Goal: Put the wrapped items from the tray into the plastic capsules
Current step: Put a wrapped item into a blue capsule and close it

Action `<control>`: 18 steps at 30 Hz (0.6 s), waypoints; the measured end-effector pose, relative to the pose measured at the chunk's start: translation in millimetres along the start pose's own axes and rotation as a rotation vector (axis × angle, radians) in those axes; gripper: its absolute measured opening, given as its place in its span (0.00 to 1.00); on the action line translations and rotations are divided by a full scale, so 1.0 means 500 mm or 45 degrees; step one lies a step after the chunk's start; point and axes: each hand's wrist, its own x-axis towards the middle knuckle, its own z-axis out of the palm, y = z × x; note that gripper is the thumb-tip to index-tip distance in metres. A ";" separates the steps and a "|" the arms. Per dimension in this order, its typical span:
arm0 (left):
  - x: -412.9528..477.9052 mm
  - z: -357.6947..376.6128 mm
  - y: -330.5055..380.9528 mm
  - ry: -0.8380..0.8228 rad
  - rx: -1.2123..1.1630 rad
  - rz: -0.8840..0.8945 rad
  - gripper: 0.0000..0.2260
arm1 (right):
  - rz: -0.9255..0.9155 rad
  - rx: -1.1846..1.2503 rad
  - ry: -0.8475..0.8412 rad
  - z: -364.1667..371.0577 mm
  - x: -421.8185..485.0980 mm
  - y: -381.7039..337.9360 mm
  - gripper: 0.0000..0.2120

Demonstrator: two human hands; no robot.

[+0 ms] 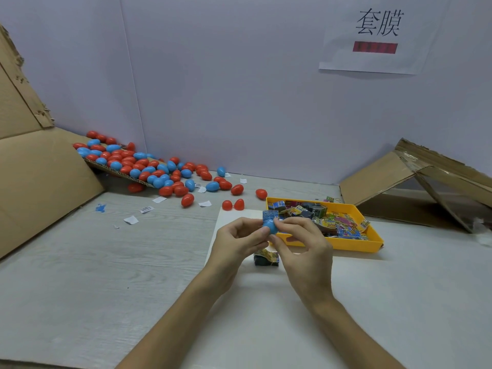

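At the bench's far left corner, beside a big brown cardboard panel point(40, 182), a heap of red and blue egg-shaped plastic capsules point(149, 166) spills toward the middle. White paper scraps point(131, 219) are strewn in front of it. An opened red plastic capsule point(233, 205), its two halves side by side, lies just beyond the hands.

Over the bench's middle the left hand point(239, 241) and right hand point(303, 243) meet. Each grip is closed, fingers curled and pinching one blue plastic capsule point(272, 227) between them. A blue printed wrapped packet point(270, 214) sticks up out of it. Under the hands a dark wrapped packet point(266, 258) sits on the bench.

Just to the right, a yellow plastic tray point(354, 245) holds a jumble of colourful wrapped items point(332, 222). A folded brown cardboard box point(386, 179) leans at the far right edge.
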 end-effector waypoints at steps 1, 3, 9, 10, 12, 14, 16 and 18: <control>-0.001 0.000 0.002 -0.007 -0.027 -0.018 0.19 | -0.016 -0.007 0.007 0.000 0.000 0.000 0.14; -0.003 0.001 0.005 -0.018 -0.092 -0.054 0.19 | -0.045 -0.016 0.018 0.001 0.000 0.001 0.14; -0.006 0.001 0.013 -0.055 -0.246 -0.126 0.18 | 0.035 -0.013 0.013 0.003 0.000 -0.003 0.19; -0.006 0.001 0.013 -0.062 -0.264 -0.142 0.19 | 0.031 -0.016 0.017 0.003 0.000 -0.003 0.19; -0.007 0.001 0.015 -0.075 -0.295 -0.177 0.21 | 0.006 -0.035 0.036 0.002 -0.001 -0.003 0.19; -0.007 0.001 0.015 -0.076 -0.308 -0.200 0.22 | -0.016 -0.066 0.054 0.002 -0.001 -0.003 0.18; -0.008 0.001 0.015 -0.070 -0.286 -0.203 0.22 | -0.025 -0.097 0.056 0.003 -0.001 -0.005 0.18; -0.007 0.002 0.016 -0.069 -0.258 -0.199 0.22 | -0.037 -0.110 0.053 0.003 0.000 -0.006 0.18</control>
